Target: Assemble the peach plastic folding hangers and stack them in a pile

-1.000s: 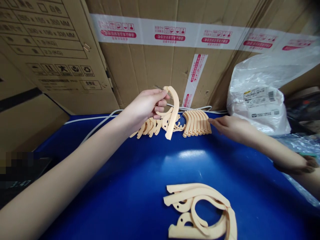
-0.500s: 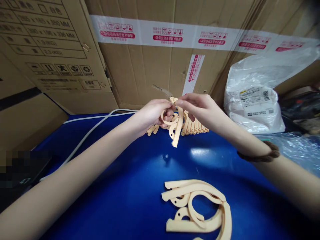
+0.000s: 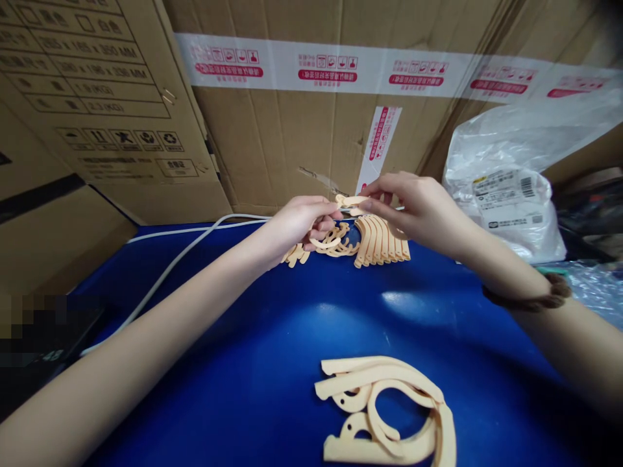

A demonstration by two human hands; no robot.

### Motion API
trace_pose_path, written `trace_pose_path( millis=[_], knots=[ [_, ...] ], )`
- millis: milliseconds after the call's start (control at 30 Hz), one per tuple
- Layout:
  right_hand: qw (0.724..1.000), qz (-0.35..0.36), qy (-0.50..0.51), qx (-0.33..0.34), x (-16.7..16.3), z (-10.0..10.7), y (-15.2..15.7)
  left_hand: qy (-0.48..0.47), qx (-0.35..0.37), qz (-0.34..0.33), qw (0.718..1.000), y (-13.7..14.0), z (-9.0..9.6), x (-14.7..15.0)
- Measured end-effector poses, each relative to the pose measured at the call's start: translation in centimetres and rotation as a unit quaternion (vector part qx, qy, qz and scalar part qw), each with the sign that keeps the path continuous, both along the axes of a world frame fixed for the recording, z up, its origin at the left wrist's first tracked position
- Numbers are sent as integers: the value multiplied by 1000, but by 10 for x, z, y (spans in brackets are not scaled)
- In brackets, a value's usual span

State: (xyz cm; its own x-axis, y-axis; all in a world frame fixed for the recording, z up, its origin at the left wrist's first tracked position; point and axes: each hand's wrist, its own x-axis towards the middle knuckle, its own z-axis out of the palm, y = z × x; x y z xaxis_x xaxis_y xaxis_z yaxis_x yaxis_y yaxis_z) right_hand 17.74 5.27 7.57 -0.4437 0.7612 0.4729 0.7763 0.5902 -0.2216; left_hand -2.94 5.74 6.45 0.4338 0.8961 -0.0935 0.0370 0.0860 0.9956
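Observation:
Over the far side of the blue table, my left hand [image 3: 310, 220] pinches a beige folding hanger by its hook [image 3: 327, 245] and joint end. My right hand [image 3: 413, 202] grips the same piece by its arm [image 3: 356, 200], which points to the right. Fingers partly hide both the joint and the arm. Just beneath lie a jumble of loose curved hook parts [image 3: 348, 249] and a row of hanger arms [image 3: 382, 243] set side by side. Nearer to me rests a small pile of folding hangers [image 3: 379, 449] with curled hooks.
Cardboard boxes [image 3: 272, 143] with printed tape stand behind the blue table [image 3: 233, 389]. A white cable [image 3: 170, 269] runs along the left. A white plastic bag [image 3: 506, 188] with a label sits at the right, near clear plastic wrap [image 3: 594, 295]. A dark device is at far left.
The hanger arm has swung from pointing down towards me to pointing right. My right hand has moved slightly right with it, while my left hand keeps hold of the hook end.

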Motion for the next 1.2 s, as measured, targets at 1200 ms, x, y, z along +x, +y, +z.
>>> trace_pose_path(
  millis=[1200],
  knots=[
    [841,-5,537,-68,5,10,13,263,179,28,947,29,-25,9]
  ],
)
